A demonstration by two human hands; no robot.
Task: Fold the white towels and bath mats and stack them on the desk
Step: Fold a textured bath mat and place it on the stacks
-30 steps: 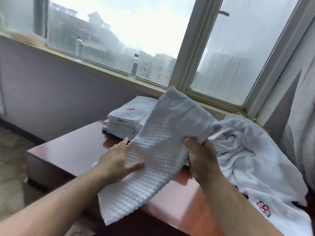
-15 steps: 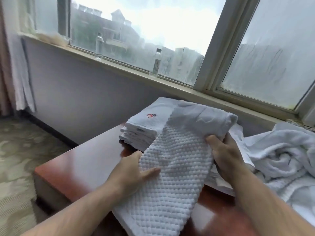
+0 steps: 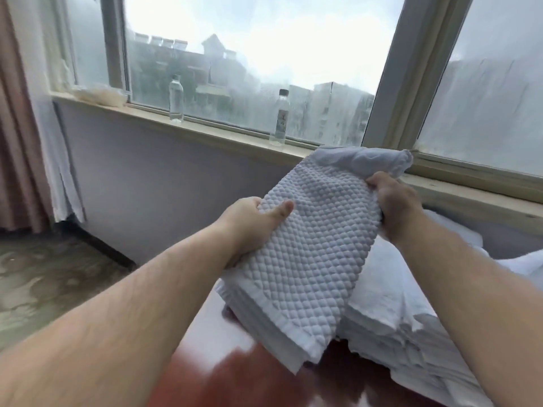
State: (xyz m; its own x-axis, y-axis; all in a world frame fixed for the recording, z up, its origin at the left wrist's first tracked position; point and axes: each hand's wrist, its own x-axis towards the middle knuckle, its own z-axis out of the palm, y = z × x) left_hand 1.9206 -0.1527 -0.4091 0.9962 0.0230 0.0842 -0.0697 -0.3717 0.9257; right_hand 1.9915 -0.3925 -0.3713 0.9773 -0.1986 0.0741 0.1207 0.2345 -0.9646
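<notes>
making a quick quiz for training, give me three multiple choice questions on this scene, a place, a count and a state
1. Where do the clear bottles stand? A on the desk; B on the window sill; C on the floor.
2. How many bottles are there? A two; B one; C four.
3. How is the bath mat held? A by one hand only; B lying flat, untouched; C gripped by both hands.
Answers: 1 B, both stand on the ledge under the glass. 2 A, two show there. 3 C, the left hand and the right hand each grip a side.
</notes>
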